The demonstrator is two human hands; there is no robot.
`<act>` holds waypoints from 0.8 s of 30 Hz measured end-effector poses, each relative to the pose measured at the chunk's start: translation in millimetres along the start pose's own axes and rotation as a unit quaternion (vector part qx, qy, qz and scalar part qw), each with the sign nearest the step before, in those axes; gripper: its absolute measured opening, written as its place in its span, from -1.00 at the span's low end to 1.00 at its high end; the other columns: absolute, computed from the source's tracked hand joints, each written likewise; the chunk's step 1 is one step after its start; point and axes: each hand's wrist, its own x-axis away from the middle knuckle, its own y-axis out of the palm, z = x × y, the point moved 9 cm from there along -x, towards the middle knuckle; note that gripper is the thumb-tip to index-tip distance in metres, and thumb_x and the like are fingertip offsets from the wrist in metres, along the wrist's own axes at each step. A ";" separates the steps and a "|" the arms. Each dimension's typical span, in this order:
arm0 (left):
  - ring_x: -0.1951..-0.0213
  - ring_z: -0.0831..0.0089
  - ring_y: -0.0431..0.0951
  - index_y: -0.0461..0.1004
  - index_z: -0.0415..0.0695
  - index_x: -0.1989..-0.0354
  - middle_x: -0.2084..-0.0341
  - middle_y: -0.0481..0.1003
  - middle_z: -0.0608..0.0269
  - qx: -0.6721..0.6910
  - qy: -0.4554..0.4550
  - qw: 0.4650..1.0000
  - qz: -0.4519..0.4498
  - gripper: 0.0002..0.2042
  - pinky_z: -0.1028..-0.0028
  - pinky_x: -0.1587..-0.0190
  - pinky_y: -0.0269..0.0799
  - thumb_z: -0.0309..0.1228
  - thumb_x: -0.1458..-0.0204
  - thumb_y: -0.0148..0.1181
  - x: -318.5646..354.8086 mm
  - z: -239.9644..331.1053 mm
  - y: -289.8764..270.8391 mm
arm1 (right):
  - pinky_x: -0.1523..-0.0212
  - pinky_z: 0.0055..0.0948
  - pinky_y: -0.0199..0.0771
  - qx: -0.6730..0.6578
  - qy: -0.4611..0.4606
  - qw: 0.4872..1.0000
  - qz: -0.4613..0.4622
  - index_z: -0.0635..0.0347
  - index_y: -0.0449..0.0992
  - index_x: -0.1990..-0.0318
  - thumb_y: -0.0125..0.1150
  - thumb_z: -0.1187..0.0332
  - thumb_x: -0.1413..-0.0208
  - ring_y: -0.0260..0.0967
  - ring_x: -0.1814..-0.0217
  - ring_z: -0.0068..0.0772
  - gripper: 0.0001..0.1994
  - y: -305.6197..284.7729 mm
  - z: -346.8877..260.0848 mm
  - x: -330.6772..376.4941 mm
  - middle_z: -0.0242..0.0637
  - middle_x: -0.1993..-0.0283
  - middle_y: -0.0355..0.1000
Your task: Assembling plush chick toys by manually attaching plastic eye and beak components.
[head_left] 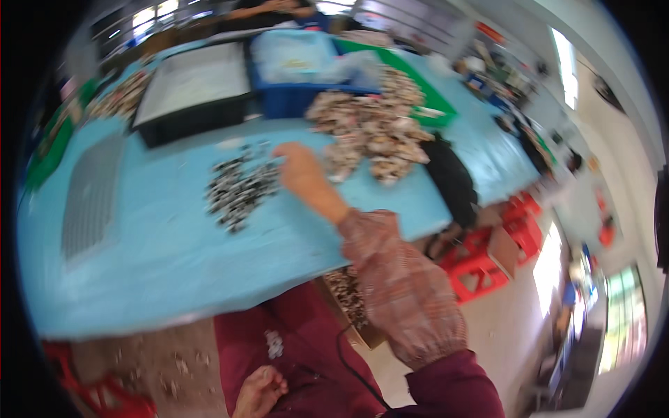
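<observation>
Head view, wide and blurred: a table [174, 279] covered in shiny light-blue sheeting fills the middle, its near edge curving across the person's maroon-clad lap [296, 348]; the room beyond is bright, with a window [620, 320] low at the right, red plastic stools [481, 268] beside the table's right end, and pale scraps scattered on the brown floor [164, 366] at lower left; at the top, a co-worker's forearms [268, 8] show behind the table.

Toward the table's far side stands a black rectangular tray [195, 125] with a flat, whitish interior; just right of it is a deep blue plastic bin [286, 104], lined with a clear plastic bag [300, 49] that spills over its rim, something pale yellow inside; a cardboard box [374, 338] of small brown pieces sits below the table's near edge.

A heap of brown-and-cream pieces [380, 132] lies in front of and right of the bin; a grey ribbed sheet [94, 195] lies at left; between them is a loose pile of small black-and-grey pieces [240, 188].

The right hand [300, 171] is at that pile's right edge, fingers bunched close; the left hand [261, 391] is near the lap, fingers loosely curled; whether either holds anything, I cannot tell.
</observation>
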 end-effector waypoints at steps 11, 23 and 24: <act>0.31 0.38 0.48 0.41 -0.10 0.32 0.42 0.46 0.30 -0.023 0.016 0.999 0.034 -0.89 0.42 0.19 0.44 -0.34 -0.12 0.09 -4.9 1.0 -18.9 | 0.31 -0.22 0.45 0.219 0.057 0.966 0.123 0.15 0.53 0.46 0.13 0.44 0.11 0.45 0.37 -0.08 -0.94 -217.0 93.1 -29.5 -0.17 0.48 0.48; 0.37 0.41 0.49 0.41 -0.09 0.37 0.48 0.45 0.30 -0.132 -0.051 0.978 0.153 -0.86 0.43 0.31 0.47 -0.30 -0.10 0.12 -19.0 3.8 -31.5 | 0.06 -0.22 0.41 0.460 0.360 0.811 0.029 -0.01 0.60 0.36 0.12 0.45 0.15 0.38 0.03 -0.08 -0.81 -415.3 285.9 54.2 -0.21 0.17 0.49; 0.37 0.42 0.49 0.40 -0.09 0.38 0.48 0.45 0.31 -0.150 -0.061 0.972 0.172 -0.86 0.43 0.32 0.47 -0.30 -0.10 0.12 -19.4 3.1 -31.7 | 0.02 -0.20 0.38 0.460 0.348 0.816 0.017 0.02 0.59 0.29 0.09 0.48 0.12 0.36 0.00 -0.07 -0.77 -409.9 292.3 48.3 -0.16 0.12 0.47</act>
